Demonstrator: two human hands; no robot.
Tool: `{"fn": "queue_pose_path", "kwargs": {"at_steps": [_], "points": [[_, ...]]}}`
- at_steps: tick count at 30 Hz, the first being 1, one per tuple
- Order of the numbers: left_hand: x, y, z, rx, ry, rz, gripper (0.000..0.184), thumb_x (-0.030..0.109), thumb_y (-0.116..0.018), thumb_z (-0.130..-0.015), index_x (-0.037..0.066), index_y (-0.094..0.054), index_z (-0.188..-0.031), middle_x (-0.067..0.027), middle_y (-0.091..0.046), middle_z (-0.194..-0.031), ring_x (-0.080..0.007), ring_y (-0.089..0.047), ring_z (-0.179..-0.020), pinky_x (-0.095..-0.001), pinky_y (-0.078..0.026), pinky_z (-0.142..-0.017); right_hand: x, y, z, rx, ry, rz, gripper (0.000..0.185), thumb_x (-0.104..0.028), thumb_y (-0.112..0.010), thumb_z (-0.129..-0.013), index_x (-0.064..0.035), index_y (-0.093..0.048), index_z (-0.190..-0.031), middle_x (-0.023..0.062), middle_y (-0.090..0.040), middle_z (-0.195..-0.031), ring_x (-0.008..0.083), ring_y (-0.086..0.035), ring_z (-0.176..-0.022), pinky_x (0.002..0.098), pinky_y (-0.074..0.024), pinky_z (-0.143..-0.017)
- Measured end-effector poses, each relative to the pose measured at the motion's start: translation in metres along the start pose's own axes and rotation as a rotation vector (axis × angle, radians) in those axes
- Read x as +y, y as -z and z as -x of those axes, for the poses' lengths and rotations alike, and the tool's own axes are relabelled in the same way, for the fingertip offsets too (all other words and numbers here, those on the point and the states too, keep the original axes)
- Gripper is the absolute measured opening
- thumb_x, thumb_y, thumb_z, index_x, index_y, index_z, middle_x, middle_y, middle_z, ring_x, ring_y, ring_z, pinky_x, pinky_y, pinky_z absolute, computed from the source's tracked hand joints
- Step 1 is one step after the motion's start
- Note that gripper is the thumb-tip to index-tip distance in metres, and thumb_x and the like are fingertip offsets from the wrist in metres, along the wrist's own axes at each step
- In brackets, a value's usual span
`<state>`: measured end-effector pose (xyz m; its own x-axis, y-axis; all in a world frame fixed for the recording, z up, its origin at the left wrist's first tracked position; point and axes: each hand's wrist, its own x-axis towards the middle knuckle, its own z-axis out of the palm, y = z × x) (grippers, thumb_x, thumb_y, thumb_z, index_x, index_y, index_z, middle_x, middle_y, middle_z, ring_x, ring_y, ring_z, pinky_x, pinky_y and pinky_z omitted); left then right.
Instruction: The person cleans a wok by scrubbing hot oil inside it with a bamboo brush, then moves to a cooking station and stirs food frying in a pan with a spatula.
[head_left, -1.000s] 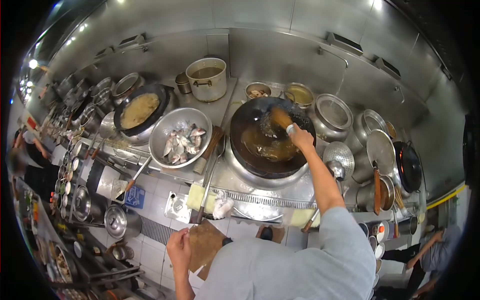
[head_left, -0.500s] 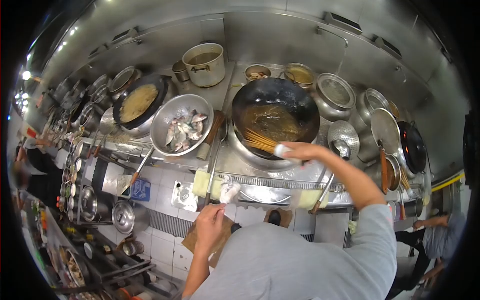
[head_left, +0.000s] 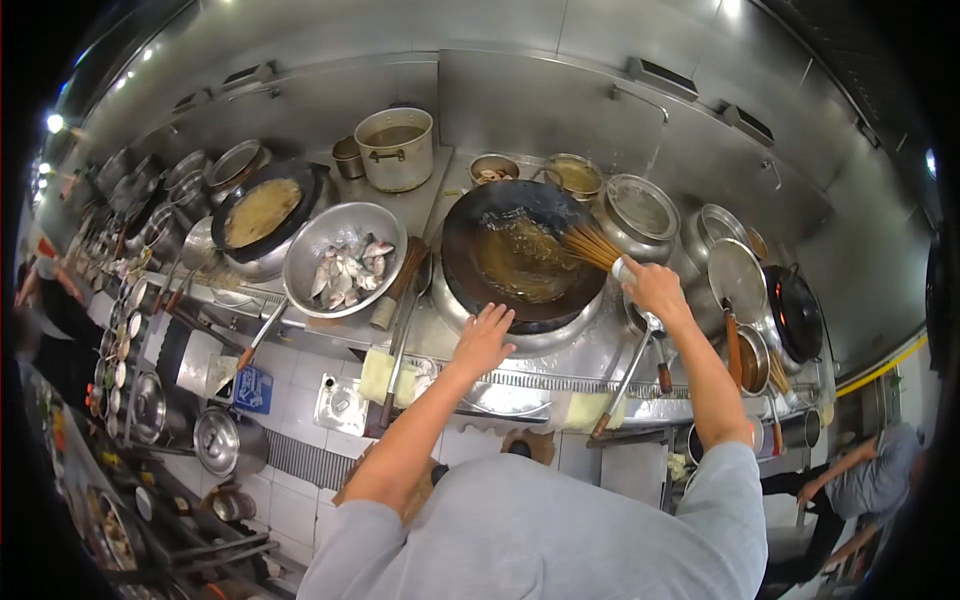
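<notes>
My right hand is closed around the white-bound end of a bamboo wok brush. The brush's bristles reach over the right side of a large dark wok, where brownish liquid covers the bottom. At the wok's near-left rim is my left hand, fingers stretched out and holding nothing; whether it touches the rim I cannot tell. Left of the wok, a steel bowl holds several pieces of raw fish. Another bamboo brush and a long-handled ladle lie between bowl and wok.
A tall pot stands behind, and a second wok with pale liquid sits at left. To the right are a lidded pot, a round strainer and a dark wok. Another person stands at far right.
My left hand has moved up and forward from the stove's front edge to the wok's rim, its fingers now spread. My right hand has swept the brush from the wok's near side to its right.
</notes>
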<state>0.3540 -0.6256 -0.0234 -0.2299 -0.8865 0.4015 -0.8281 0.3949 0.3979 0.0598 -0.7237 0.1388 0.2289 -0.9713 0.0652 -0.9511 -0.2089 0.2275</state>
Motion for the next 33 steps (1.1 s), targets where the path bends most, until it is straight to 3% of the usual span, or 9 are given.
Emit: {"fn": "queue_pose_path", "kwargs": {"at_steps": [6,13,15,18,24,28,30,31,33], "points": [[0.019,0.002,-0.004,-0.324,0.127,0.048,0.063,0.027,-0.069,-0.076,0.006,-0.045,-0.131,-0.0151,-0.043,-0.134,-0.0329,-0.032,-0.132,-0.0488,-0.029,-0.106,-0.052,-0.043,-0.05,-0.478,0.109,-0.238,0.045,-0.04,-0.057,-0.08,-0.0188,-0.058,-0.119,0.0126,-0.065,-0.109,0.0333,-0.061,-0.103,0.0425,-0.0497,-0.086],[0.025,0.088,0.067,0.099,0.134,0.116,0.058,0.014,-0.069,-0.076,0.007,-0.048,-0.129,-0.0162,-0.044,-0.133,-0.0363,-0.038,-0.126,-0.0456,-0.033,-0.103,-0.03,-0.076,-0.074,-0.295,0.219,-0.021,0.048,-0.038,-0.059,-0.081,-0.0151,-0.052,-0.123,0.0153,-0.067,-0.099,0.0308,-0.067,-0.088,0.0424,-0.0531,-0.075],[0.019,0.098,0.092,0.113,0.232,0.109,0.055,0.012,-0.069,-0.075,0.006,-0.05,-0.127,-0.016,-0.046,-0.13,-0.0358,-0.04,-0.123,-0.0445,-0.034,-0.102,-0.011,-0.109,-0.101,-0.117,0.041,0.004,0.055,-0.04,-0.06,-0.082,-0.0123,-0.047,-0.128,0.0172,-0.067,-0.094,0.0309,-0.067,-0.086,0.0422,-0.053,-0.073],[0.029,0.107,0.094,0.146,0.297,0.124,0.049,0.009,-0.069,-0.075,0.005,-0.055,-0.122,-0.0155,-0.051,-0.123,-0.0348,-0.044,-0.119,-0.0423,-0.037,-0.1,-0.07,-0.146,-0.152,0.064,-0.071,-0.191,0.067,-0.042,-0.059,-0.083,-0.0143,-0.035,-0.139,0.0172,-0.067,-0.092,0.0315,-0.068,-0.078,0.0414,-0.0535,-0.068],[0.048,0.104,0.075,0.105,0.194,0.174,0.041,0.009,-0.065,-0.077,0.006,-0.058,-0.117,-0.0143,-0.054,-0.119,-0.0341,-0.046,-0.118,-0.042,-0.036,-0.1,-0.221,-0.095,-0.14,-0.333,-0.17,-0.947,0.064,-0.039,-0.055,-0.084,-0.0125,-0.032,-0.138,0.0177,-0.066,-0.09,0.0271,-0.068,-0.07,0.0347,-0.056,-0.056],[0.057,0.1,0.077,0.114,0.159,0.192,0.04,0.007,-0.066,-0.077,0.007,-0.059,-0.116,-0.0143,-0.054,-0.119,-0.0341,-0.045,-0.119,-0.043,-0.036,-0.1,-0.15,-0.03,-0.045,-0.645,0.299,-0.848,0.056,-0.035,-0.055,-0.083,-0.0055,-0.04,-0.128,0.018,-0.063,-0.098,0.0248,-0.065,-0.058,0.0339,-0.0525,-0.049],[0.057,0.101,0.072,0.114,0.124,0.156,0.04,0.007,-0.065,-0.077,0.007,-0.059,-0.117,-0.0146,-0.054,-0.119,-0.035,-0.045,-0.119,-0.0435,-0.036,-0.1,-0.067,-0.081,-0.045,-0.616,0.632,-0.679,0.066,-0.045,-0.06,-0.082,-0.0154,-0.039,-0.137,0.0172,-0.056,-0.123,0.0204,-0.06,-0.103,0.0292,-0.0549,-0.059],[0.06,0.101,0.062,0.102,0.083,0.131,0.043,0.008,-0.065,-0.077,0.007,-0.057,-0.119,-0.0157,-0.053,-0.12,-0.0364,-0.044,-0.119,-0.0438,-0.036,-0.101,-0.031,-0.027,-0.027,-0.966,0.201,-0.715,0.07,-0.048,-0.061,-0.081,-0.0224,-0.035,-0.141,0.0177,-0.047,-0.133,0.0198,-0.048,-0.121,0.0301,-0.0568,-0.065],[0.062,0.087,0.031,0.1,0.01,0.145,0.043,0.008,-0.065,-0.077,0.006,-0.056,-0.12,-0.0161,-0.053,-0.121,-0.0364,-0.044,-0.119,-0.0438,-0.036,-0.1,0.024,-0.005,-0.043,-0.854,0.031,-0.433,0.065,-0.045,-0.064,-0.078,-0.0212,-0.044,-0.135,0.0174,-0.058,-0.118,0.0267,-0.059,-0.106,0.033,-0.0576,-0.066]]}}
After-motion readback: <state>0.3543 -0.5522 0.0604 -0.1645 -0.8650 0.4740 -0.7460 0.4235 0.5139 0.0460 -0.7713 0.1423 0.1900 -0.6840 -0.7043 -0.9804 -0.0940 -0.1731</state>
